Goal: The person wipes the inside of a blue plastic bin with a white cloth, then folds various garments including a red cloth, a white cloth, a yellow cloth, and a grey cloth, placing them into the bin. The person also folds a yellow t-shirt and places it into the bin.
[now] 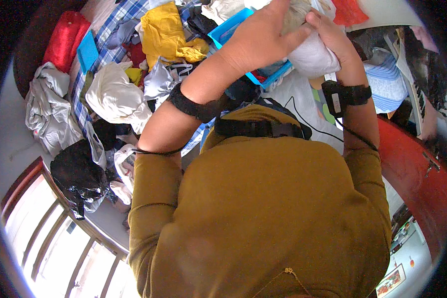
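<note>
Handling-the-bundle step, I'd judge: my right hand (338, 43) grips the white cloth (314, 57) beside the blue bin (225, 31), left hand (263, 36) at it, grip can't tell; next calls for steadying it.

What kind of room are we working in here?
Probably a bedroom in a home: blue-and-white checked cloth that looks like bedding lies under heaped clothes, and a red door with a handle stands at the right.

This looks like a room in a home. Loose clothes (161, 37) lie heaped over a blue checked cloth (106, 35), and a red door (416, 181) and framed picture (391, 281) show nearby.
</note>
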`<state>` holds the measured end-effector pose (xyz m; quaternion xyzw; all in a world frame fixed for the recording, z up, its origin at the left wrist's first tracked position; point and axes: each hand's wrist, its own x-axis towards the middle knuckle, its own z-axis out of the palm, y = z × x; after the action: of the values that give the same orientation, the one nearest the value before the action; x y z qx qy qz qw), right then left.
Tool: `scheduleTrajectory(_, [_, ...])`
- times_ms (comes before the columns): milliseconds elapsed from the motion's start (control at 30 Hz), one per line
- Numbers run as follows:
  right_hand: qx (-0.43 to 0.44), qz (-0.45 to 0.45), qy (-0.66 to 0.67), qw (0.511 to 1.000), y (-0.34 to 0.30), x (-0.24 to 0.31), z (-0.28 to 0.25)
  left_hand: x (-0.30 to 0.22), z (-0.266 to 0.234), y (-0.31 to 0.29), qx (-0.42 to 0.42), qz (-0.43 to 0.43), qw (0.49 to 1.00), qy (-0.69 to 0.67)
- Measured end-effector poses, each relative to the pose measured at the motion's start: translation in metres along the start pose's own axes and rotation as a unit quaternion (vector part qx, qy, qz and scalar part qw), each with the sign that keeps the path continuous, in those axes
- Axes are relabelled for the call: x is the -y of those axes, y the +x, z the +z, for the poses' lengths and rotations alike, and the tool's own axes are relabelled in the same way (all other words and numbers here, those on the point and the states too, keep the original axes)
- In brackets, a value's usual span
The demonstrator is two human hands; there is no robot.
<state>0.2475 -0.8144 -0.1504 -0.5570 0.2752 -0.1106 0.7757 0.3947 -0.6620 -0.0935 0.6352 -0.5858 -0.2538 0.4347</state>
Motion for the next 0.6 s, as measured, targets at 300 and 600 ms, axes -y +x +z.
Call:
scheduleTrajectory(300, [0.022,0.128,0.174,0.976,-0.015,-0.030,-0.016,0.081,0.019,0.014,0.009,-0.181,0.948,-0.260])
scheduleTrajectory(600, [0.057,0.145,-0.207,0.966,0.017,-0.111,-0.059,0.198,0.092,-0.020,0.086,-0.378,0.888,-0.247])
